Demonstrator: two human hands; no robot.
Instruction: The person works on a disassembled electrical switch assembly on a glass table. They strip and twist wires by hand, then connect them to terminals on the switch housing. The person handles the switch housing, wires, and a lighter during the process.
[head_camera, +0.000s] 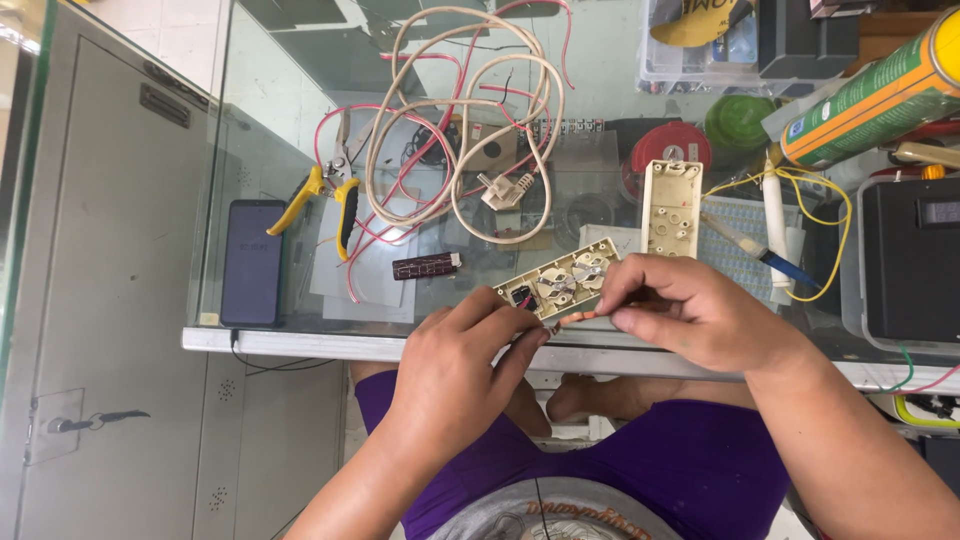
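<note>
At the near edge of the glass bench (300, 120), both hands meet over an opened cream power-strip base (556, 280) that lies tilted on the glass, its round socket inserts showing. Right hand (690, 310) rests just beside the base's near side, thumb and forefinger pinched on a short copper-coloured wire end (578, 316). Left hand (465, 365) comes up from below, fingertips closed on the same wire end at the base's lower corner, partly hiding it. Just beyond the base, its cream cover (671, 207) lies upright and apart.

Farther back, a coil of cream cable (460, 110) tangled with red wires ends in a plug (503, 190). Yellow-handled pliers (330, 195) lie to the left of it, a dark phone (252, 262) beside them near the bench's left edge, and a small dark component (426, 265) between pliers and base. To the right, a clear plastic bin (700, 45) holds mixed items I cannot make out, a sealant tube (880, 95) lies slanted, and a black box (910, 260) sits at the right edge. Bare glass lies mostly along the left of the bench's near edge.
</note>
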